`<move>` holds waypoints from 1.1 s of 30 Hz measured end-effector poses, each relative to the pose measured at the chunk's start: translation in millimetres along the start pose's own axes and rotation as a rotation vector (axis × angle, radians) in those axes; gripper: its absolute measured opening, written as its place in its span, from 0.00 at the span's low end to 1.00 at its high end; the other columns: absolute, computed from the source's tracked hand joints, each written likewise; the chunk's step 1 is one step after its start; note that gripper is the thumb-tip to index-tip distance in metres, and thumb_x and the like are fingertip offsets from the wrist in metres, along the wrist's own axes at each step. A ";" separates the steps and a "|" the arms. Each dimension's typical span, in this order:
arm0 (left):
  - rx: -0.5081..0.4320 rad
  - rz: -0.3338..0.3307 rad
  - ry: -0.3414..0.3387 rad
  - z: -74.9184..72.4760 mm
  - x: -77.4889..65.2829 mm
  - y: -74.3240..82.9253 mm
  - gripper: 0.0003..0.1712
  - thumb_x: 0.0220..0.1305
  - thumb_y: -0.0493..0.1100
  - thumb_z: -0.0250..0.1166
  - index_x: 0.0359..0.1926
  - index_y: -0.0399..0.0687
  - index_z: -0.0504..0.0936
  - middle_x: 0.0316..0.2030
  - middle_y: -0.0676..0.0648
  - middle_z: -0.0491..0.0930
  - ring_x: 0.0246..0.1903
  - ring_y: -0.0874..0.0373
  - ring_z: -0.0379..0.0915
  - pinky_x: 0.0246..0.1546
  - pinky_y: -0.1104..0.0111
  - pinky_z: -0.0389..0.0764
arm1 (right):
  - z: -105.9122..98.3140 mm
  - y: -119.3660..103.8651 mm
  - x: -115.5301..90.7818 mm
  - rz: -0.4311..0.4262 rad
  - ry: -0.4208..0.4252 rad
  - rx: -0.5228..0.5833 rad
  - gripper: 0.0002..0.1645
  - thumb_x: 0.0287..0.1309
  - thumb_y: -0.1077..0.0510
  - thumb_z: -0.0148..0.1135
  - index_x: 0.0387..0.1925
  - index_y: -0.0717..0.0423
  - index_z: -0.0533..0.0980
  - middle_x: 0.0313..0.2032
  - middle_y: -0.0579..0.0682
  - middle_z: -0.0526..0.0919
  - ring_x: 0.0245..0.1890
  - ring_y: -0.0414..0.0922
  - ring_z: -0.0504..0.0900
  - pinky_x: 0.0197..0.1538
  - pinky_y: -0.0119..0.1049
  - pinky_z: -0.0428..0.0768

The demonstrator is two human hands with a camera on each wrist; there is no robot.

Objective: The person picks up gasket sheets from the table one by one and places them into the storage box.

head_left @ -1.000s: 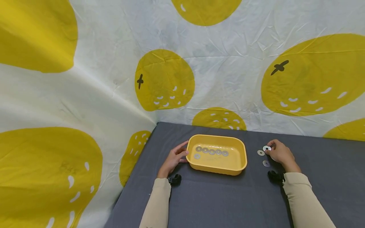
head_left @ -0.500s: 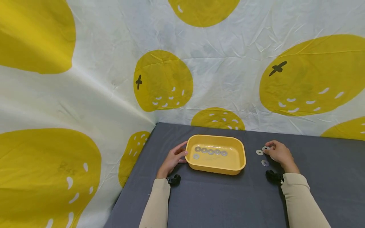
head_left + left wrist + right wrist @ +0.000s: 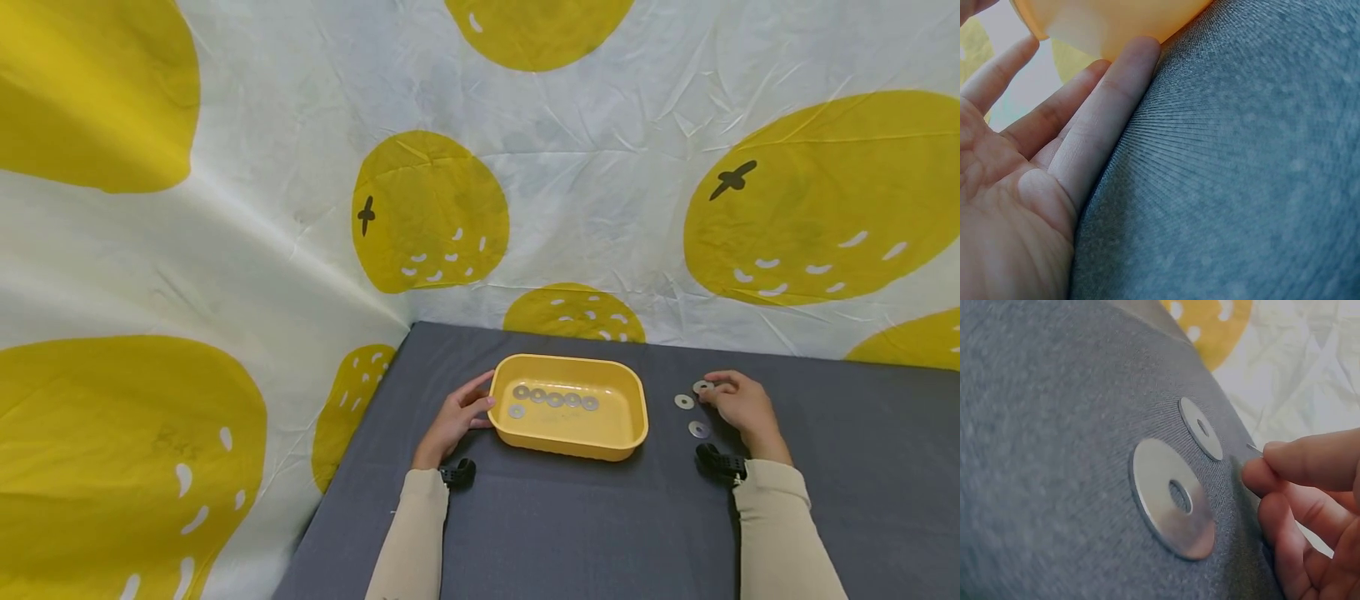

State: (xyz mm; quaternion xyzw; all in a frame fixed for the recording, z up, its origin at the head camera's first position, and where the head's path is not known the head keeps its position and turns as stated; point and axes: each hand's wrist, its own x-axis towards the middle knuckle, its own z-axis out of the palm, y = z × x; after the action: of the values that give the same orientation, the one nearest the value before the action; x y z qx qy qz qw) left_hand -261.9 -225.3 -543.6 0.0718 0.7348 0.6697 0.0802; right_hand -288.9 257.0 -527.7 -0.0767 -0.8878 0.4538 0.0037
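Observation:
At the left end of a yellow plastic tray, my left hand rests with its fingers spread and mostly straight. In the left wrist view the fingertips touch the tray's outer wall, low by the cloth. Several flat metal washers lie inside the tray, mostly in a row. To the right of the tray, my right hand pinches another washer between thumb and fingers; only its thin edge shows in the right wrist view. Two loose washers, a nearer one and a farther one, lie flat beside that hand.
A dark grey cloth covers the table. Behind and to the left hangs a white sheet printed with yellow fruit, meeting the table at its back edge. Each wrist wears a black camera band.
My right hand has shifted slightly to the right with the washer between its fingers, away from the nearby loose washer. The left hand and the tray stay in place.

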 end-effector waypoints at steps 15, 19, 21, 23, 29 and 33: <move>-0.004 0.013 -0.004 0.5 1.9 -6.5 0.31 0.73 0.46 0.64 0.74 0.68 0.70 0.62 0.39 0.77 0.56 0.51 0.80 0.50 0.57 0.88 | 3.7 13.3 -3.1 0.001 0.106 0.257 0.26 0.72 0.59 0.59 0.67 0.67 0.70 0.24 0.24 0.84 0.29 0.27 0.82 0.33 0.25 0.79; 0.004 0.019 0.001 0.0 2.1 -5.4 0.31 0.74 0.45 0.63 0.74 0.67 0.70 0.62 0.38 0.76 0.55 0.52 0.80 0.51 0.56 0.88 | 6.7 11.0 -0.3 -0.027 0.121 0.297 0.26 0.72 0.59 0.60 0.65 0.67 0.71 0.24 0.24 0.84 0.29 0.27 0.83 0.33 0.23 0.80; 0.001 0.015 -0.001 0.3 2.5 -4.4 0.31 0.74 0.45 0.64 0.74 0.68 0.70 0.63 0.38 0.76 0.55 0.52 0.80 0.51 0.55 0.88 | 7.1 6.4 -0.1 -0.033 0.135 0.316 0.25 0.71 0.59 0.61 0.65 0.66 0.71 0.23 0.24 0.84 0.28 0.27 0.83 0.33 0.22 0.81; 0.000 0.008 0.000 0.6 2.6 -3.6 0.31 0.73 0.46 0.64 0.73 0.69 0.70 0.63 0.38 0.76 0.55 0.52 0.80 0.52 0.55 0.88 | 7.4 -0.7 -0.8 -0.050 0.147 0.331 0.25 0.70 0.60 0.62 0.64 0.65 0.72 0.23 0.25 0.84 0.28 0.28 0.83 0.33 0.22 0.80; -0.012 0.013 -0.001 0.2 2.6 -4.5 0.32 0.73 0.46 0.65 0.75 0.65 0.69 0.63 0.36 0.76 0.56 0.48 0.80 0.50 0.56 0.88 | 9.3 -34.9 -7.4 -0.114 0.136 0.300 0.27 0.72 0.56 0.62 0.66 0.62 0.72 0.26 0.28 0.85 0.33 0.29 0.83 0.36 0.19 0.79; -0.032 0.011 -0.008 -0.9 2.0 -5.2 0.33 0.72 0.48 0.66 0.74 0.66 0.69 0.63 0.36 0.75 0.58 0.45 0.79 0.50 0.58 0.88 | 14.8 -58.7 -13.1 -0.158 0.109 0.243 0.27 0.73 0.53 0.61 0.68 0.60 0.72 0.27 0.25 0.83 0.35 0.25 0.81 0.39 0.17 0.77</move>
State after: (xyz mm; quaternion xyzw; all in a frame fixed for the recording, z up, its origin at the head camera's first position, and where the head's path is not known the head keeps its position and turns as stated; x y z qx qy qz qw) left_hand -264.0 -226.2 -548.8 0.0771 0.7233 0.6814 0.0806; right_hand -284.8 209.5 -488.3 -0.0302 -0.8280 0.5515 0.0969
